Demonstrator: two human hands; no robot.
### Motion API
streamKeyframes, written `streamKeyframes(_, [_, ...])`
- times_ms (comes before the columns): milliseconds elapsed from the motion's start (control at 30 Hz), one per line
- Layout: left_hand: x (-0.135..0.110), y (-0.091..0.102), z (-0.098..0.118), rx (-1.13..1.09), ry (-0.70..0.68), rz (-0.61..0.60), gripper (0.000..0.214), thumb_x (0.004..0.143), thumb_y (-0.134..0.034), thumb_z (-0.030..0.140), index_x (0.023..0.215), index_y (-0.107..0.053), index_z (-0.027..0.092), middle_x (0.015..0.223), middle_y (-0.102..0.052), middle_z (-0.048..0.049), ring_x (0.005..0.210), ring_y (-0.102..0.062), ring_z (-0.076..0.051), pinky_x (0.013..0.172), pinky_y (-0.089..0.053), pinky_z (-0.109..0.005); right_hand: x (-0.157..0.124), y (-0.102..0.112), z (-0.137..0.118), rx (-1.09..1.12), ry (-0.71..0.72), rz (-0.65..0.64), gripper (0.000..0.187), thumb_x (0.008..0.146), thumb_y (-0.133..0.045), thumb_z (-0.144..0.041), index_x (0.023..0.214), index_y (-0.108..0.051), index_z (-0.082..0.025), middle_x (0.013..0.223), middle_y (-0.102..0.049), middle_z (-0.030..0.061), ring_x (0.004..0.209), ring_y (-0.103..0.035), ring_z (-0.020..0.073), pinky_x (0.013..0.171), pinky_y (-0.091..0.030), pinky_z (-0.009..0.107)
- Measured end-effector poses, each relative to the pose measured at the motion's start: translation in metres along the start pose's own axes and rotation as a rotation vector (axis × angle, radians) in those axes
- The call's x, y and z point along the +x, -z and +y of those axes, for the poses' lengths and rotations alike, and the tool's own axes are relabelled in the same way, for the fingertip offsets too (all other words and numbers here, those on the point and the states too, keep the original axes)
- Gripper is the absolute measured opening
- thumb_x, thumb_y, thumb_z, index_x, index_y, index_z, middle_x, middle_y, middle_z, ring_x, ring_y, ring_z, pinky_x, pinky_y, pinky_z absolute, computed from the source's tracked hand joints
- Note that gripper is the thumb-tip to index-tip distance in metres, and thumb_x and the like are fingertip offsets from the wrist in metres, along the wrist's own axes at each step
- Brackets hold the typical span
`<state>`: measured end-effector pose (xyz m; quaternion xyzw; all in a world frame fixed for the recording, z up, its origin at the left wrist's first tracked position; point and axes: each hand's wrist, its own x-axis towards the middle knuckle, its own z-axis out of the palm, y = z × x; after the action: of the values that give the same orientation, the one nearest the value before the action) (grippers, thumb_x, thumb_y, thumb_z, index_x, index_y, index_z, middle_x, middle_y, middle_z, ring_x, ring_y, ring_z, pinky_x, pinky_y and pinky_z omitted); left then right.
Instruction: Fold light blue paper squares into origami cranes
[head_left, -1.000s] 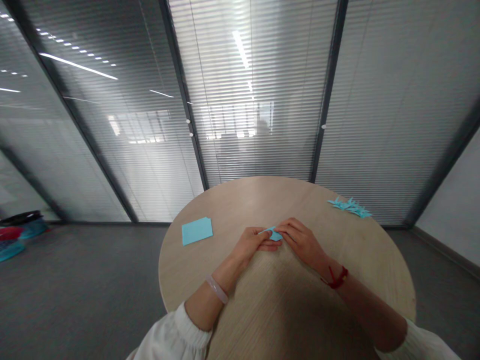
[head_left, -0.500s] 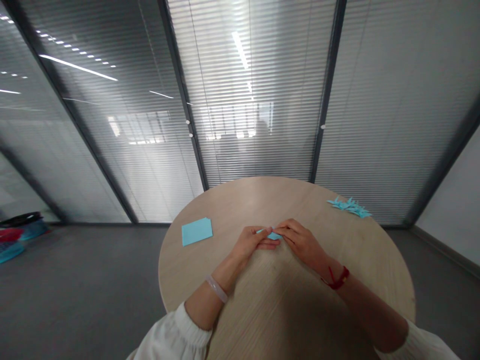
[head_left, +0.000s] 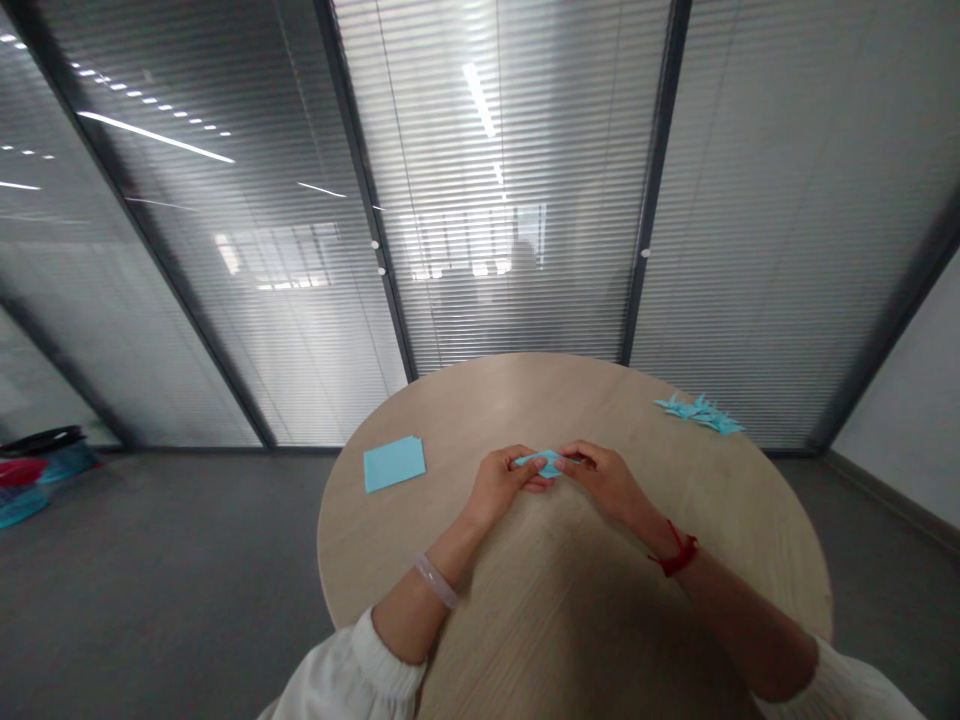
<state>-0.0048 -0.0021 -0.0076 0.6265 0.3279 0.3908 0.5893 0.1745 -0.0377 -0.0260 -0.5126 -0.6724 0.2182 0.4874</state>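
Blue folded paper (head_left: 546, 462) pinched between left hand (head_left: 499, 487) and right hand (head_left: 604, 480).

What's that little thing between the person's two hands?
In the head view, a small piece of folded light-blue paper lies between the left hand and the right hand, held by both.

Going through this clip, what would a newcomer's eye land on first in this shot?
The left hand and right hand meet near the middle of a round wooden table, holding a small folded piece of light blue paper between them. To their left lies a flat blue paper square, and near the far right edge sits a heap of spiky blue paper pieces. Behind the table rises a glass wall with slatted blinds.
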Motion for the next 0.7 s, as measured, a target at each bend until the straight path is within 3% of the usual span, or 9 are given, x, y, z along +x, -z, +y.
streamKeyframes(700, [-0.0011,-0.0048,-0.0026,-0.053,-0.006,0.031,0.044,0.063,-0.073,0.054,0.077,-0.068,0.013,0.069,-0.072,-0.0059,0.063,-0.068,-0.02,0.066,-0.055,-0.031,0.0018,0.0008,-0.0005,0.151,-0.087,-0.03,0.026,0.077,-0.06,-0.042,0.079,-0.068,-0.018,0.074,-0.071,0.0022,0.069,-0.064,0.0183,0.065,-0.049,0.026])
